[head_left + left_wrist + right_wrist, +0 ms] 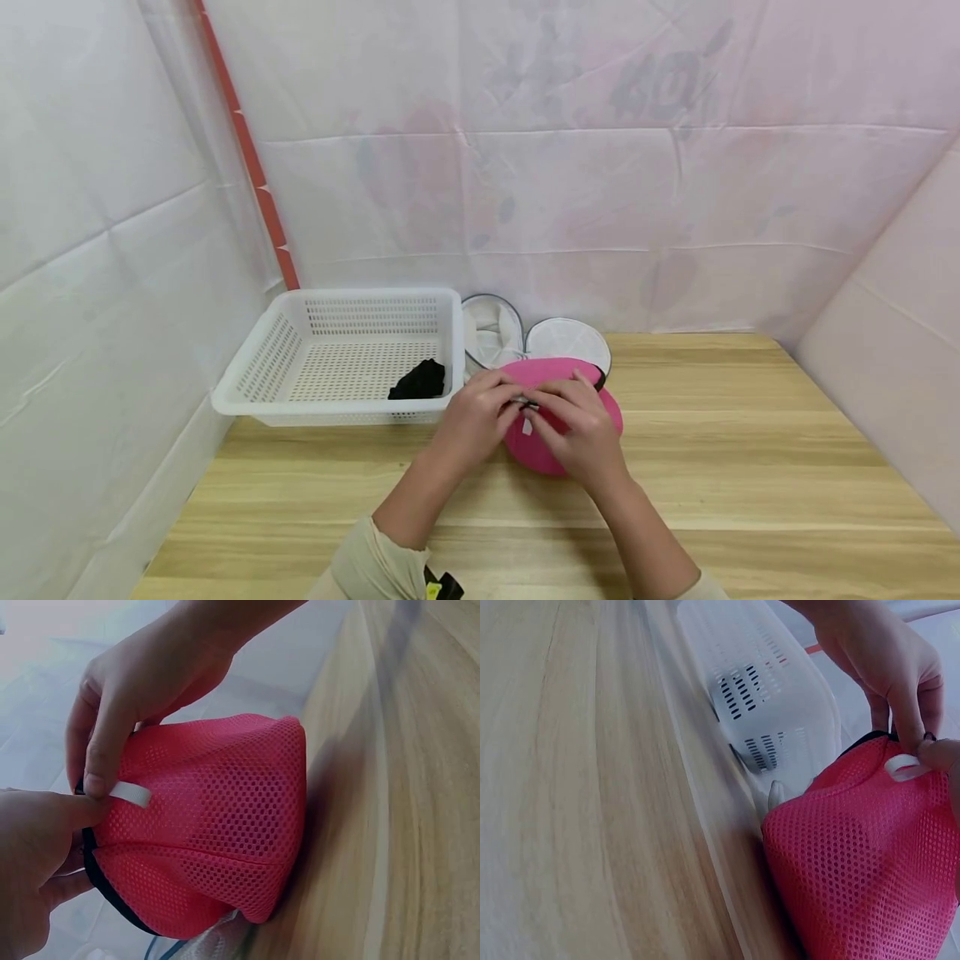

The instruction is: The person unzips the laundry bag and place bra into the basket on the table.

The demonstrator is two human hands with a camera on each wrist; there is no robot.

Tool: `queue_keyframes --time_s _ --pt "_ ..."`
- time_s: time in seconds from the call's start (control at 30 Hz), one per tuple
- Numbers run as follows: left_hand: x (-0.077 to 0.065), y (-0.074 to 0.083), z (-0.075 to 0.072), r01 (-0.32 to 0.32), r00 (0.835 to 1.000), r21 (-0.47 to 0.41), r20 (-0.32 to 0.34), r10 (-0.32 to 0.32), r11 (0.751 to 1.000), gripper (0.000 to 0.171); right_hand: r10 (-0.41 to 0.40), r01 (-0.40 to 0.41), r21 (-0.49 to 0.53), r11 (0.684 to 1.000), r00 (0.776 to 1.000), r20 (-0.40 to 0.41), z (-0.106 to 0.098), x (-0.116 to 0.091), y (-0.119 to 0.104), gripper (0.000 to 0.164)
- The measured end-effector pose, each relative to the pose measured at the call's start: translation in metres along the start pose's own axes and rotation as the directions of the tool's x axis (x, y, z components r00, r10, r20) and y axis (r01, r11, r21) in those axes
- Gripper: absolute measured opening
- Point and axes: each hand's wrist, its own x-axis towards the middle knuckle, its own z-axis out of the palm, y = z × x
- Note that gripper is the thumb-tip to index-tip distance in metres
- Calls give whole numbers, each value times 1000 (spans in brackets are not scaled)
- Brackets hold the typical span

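Observation:
A pink mesh laundry bag stands on the wooden table, its black-edged opening turned upward. My left hand pinches this edge beside a small white loop tab. From the other side, my right hand pinches the same edge, thumb and fingers close to the left hand's. In the left wrist view the right hand comes in from the top, and the fingertips of both hands meet near the tab. Whatever small zipper part lies between them is mostly covered by the fingers.
Left of the hands stands a white perforated plastic basket with a bunched black cloth item inside. Behind the pink bag are two round white mesh pieces with dark rims. Pale sheeting walls the table's back and sides.

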Motion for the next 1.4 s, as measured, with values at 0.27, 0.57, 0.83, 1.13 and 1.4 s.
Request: queue_keyframes --time_s 0.27,0.57,0.83,1.13,1.4 --pt "0 -1 -1 16 1000 -28 -24 -17 999 9 -158 159 -60 986 987 15 0 1 5 26" --pt "1 4 -2 41 999 -41 33 -39 998 10 -92 86 -55 995 990 -107 7 2 0 28" --pt "1 8 -3 30 999 2 37 -30 1000 14 35 -47 -59 997 980 -198 14 -3 -9 18" --pt "1 7 -1 -3 1000 -23 1 3 1000 14 13 -35 -91 995 972 -237 14 -2 -11 11" --pt "1 6 0 -14 1000 -20 14 15 1000 12 55 -68 -42 997 966 -253 14 -3 -11 11"
